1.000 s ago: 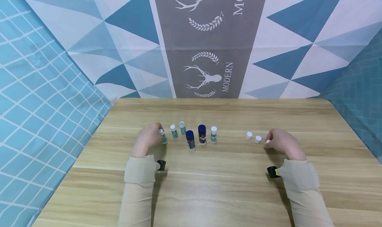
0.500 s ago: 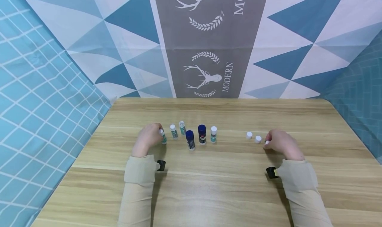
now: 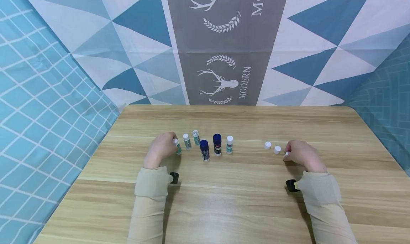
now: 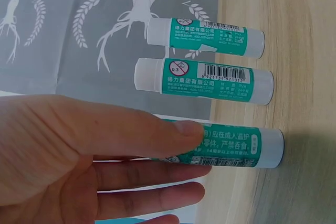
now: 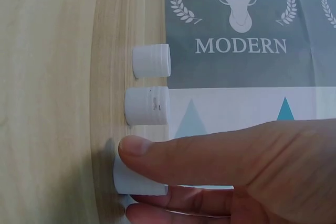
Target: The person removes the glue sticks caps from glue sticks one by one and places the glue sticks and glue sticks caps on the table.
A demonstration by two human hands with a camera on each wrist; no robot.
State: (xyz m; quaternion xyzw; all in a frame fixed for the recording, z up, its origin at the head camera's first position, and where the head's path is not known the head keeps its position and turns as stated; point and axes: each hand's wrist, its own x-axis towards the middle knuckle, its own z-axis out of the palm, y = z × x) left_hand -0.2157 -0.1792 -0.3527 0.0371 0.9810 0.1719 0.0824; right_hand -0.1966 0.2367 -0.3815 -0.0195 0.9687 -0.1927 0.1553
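My left hand point(image 3: 161, 146) pinches a green-and-white glue stick point(image 4: 236, 145) between thumb and fingers at the left end of a group of sticks. It stands upright, its base at the tabletop. Beside it are two more green-labelled glue sticks, a nearer one point(image 4: 215, 81) and a farther one point(image 4: 215, 38). Over on the right, my right hand point(image 3: 301, 153) pinches a white cap point(image 5: 137, 179) at table level; thumb and fingers cover part of it. Two similar white caps, one point(image 5: 147, 106) close by and another point(image 5: 151, 60) beyond, stand in line with it.
Right of the left-hand sticks stand two dark blue glue sticks, one nearer point(image 3: 204, 150) and one farther back point(image 3: 217, 145). Another green-labelled glue stick point(image 3: 229, 145) with a white top is beside them. The wooden table point(image 3: 217, 201) ends at a patterned cloth point(image 3: 224, 41).
My left hand has shifted slightly right with the glue stick, closer to the neighbouring sticks. My right hand stays almost in place on the cap.
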